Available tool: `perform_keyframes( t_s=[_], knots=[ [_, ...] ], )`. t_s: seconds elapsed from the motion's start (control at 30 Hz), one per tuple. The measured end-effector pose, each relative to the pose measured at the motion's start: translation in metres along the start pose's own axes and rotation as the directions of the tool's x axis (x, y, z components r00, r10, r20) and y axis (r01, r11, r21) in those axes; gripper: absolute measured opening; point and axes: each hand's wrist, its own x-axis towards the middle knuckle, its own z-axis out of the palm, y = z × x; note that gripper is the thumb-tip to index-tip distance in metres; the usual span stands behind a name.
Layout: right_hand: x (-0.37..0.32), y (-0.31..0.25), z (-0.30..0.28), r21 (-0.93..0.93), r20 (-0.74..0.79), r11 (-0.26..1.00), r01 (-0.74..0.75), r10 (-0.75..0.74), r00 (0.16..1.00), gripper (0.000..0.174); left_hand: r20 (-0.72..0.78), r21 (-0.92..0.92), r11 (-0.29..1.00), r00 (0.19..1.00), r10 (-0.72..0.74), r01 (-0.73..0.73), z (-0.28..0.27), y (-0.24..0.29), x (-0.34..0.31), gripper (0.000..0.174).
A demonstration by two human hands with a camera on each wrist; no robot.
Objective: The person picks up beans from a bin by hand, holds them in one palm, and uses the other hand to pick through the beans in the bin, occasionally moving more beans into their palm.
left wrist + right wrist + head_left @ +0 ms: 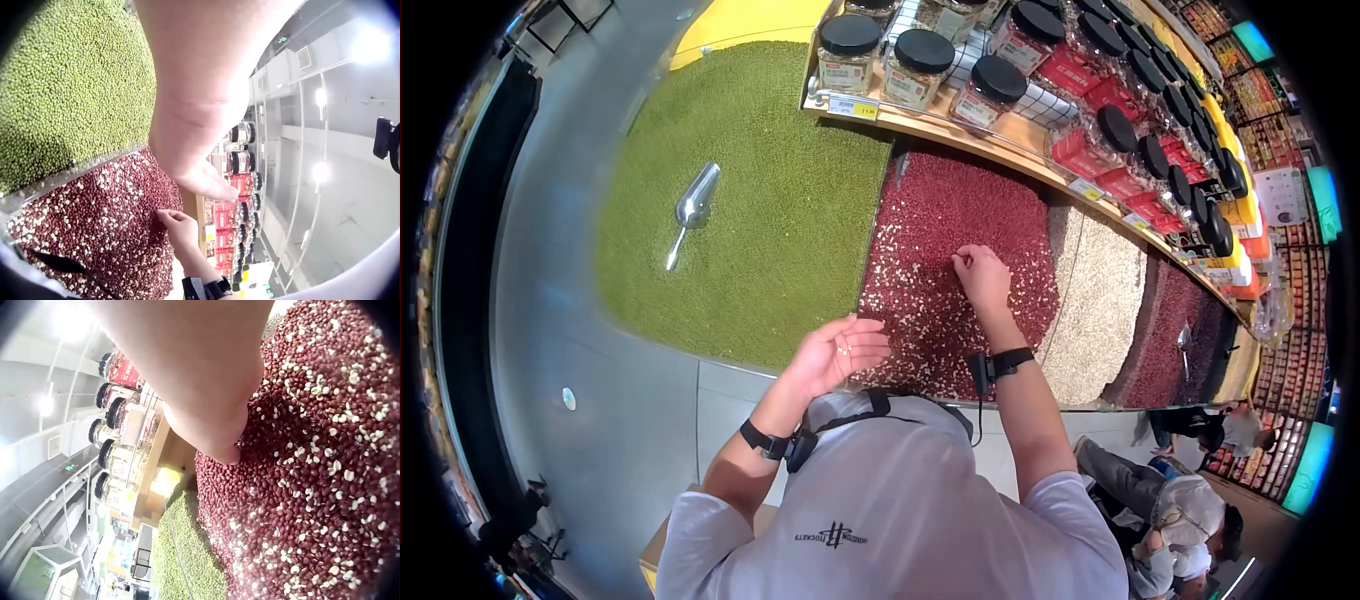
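Note:
My left hand is turned palm up over the near edge of the red beans, its fingers loosely extended. A few white grains lie on that palm. Over the middle of the red beans is my right hand, its fingers curled and thumb and index finger drawn together. In the left wrist view, the right hand's fingertips are down at the beans; I cannot tell whether they pinch anything. White grains are scattered among the red beans, thickest towards the near side.
Green beans fill the left bin, with a metal scoop lying on them. A clear divider separates them from the red beans. Behind stands a wooden shelf of black-lidded jars. Pale grains lie to the right. People are at lower right.

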Motion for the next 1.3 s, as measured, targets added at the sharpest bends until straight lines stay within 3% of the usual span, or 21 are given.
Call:
perform_keyframes(
  t_s=[0.27, 0.33, 0.37, 0.43, 0.47, 0.5, 0.57, 0.6, 0.63, 0.7, 0.73, 0.77, 0.83, 0.87, 1.07, 1.3],
  knots=[
    [-0.005, 0.009, 0.002, 0.017, 0.025, 0.999, -0.032, 0.031, 0.999, 0.013, 0.001, 0.020, 0.999, 1.000, 0.030, -0.030, 0.000, 0.010, 0.001, 0.042],
    [-0.012, 0.013, -0.006, 0.263, 0.084, 0.958, -0.113, 0.093, 0.992, 0.015, -0.011, 0.035, 0.999, 0.999, 0.032, -0.031, 0.003, 0.011, 0.005, 0.042],
    [-0.015, 0.017, -0.007, 0.262, 0.082, 0.958, -0.121, 0.103, 0.991, 0.015, -0.022, 0.041, 0.998, 0.999, 0.037, -0.037, 0.004, 0.010, 0.007, 0.042],
    [-0.021, 0.020, -0.012, 0.684, 0.211, 0.673, -0.282, 0.188, 0.959, 0.021, -0.025, 0.054, 0.998, 0.999, 0.032, -0.031, 0.008, 0.009, 0.008, 0.042],
    [-0.025, 0.023, -0.017, 0.719, 0.308, 0.573, -0.393, 0.245, 0.919, 0.024, -0.028, 0.065, 0.997, 0.999, 0.038, -0.036, 0.010, 0.009, 0.009, 0.043],
    [-0.027, 0.023, -0.025, 0.719, 0.302, 0.573, -0.393, 0.252, 0.919, 0.024, -0.022, 0.069, 0.997, 0.999, 0.033, -0.031, 0.012, 0.007, 0.011, 0.043],
    [-0.034, 0.023, -0.035, 0.743, 0.451, 0.386, -0.547, 0.315, 0.835, 0.024, -0.022, 0.070, 0.997, 1.000, 0.013, -0.011, 0.014, 0.004, 0.012, 0.042],
    [-0.036, 0.023, -0.034, 0.744, 0.362, 0.489, -0.456, 0.280, 0.889, 0.020, -0.018, 0.074, 0.997, 1.000, 0.007, -0.006, 0.015, 0.003, 0.013, 0.042],
    [-0.036, 0.023, -0.033, 0.745, 0.357, 0.487, -0.456, 0.287, 0.889, 0.020, -0.012, 0.077, 0.997, 1.000, -0.002, 0.003, 0.016, 0.001, 0.013, 0.042],
    [-0.031, 0.023, -0.030, 0.399, 0.219, 0.881, -0.256, 0.179, 0.959, 0.015, -0.003, 0.084, 0.996, 1.000, -0.015, 0.015, 0.019, -0.003, 0.013, 0.041],
    [-0.030, 0.024, -0.022, 0.367, 0.053, 0.926, -0.085, 0.071, 0.996, 0.015, -0.010, 0.102, 0.995, 1.000, -0.019, 0.020, 0.021, -0.005, 0.012, 0.041],
    [-0.025, 0.024, -0.014, 0.369, 0.046, 0.925, -0.087, 0.076, 0.996, 0.015, -0.016, 0.121, 0.992, 1.000, -0.021, 0.022, 0.022, -0.005, 0.012, 0.041],
    [-0.015, 0.018, -0.004, 0.191, 0.009, 0.980, -0.057, 0.056, 0.998, 0.019, 0.001, 0.123, 0.992, 1.000, -0.023, 0.023, 0.023, -0.006, 0.011, 0.042],
    [-0.010, 0.017, -0.002, 0.156, 0.082, 0.982, -0.107, 0.095, 0.992, 0.023, 0.014, 0.116, 0.993, 1.000, -0.023, 0.021, 0.023, -0.006, 0.010, 0.042],
    [-0.007, 0.012, 0.012, 0.069, 0.129, 0.994, -0.080, 0.071, 0.989, 0.023, -0.010, 0.115, 0.993, 0.999, 0.040, -0.039, 0.018, -0.004, -0.009, 0.042],
    [-0.014, 0.012, 0.017, 0.180, 0.051, 0.984, -0.014, 0.005, 0.999, 0.015, -0.026, 0.061, 0.997, 0.998, 0.052, -0.050, 0.004, -0.002, -0.020, 0.042]
  ],
)
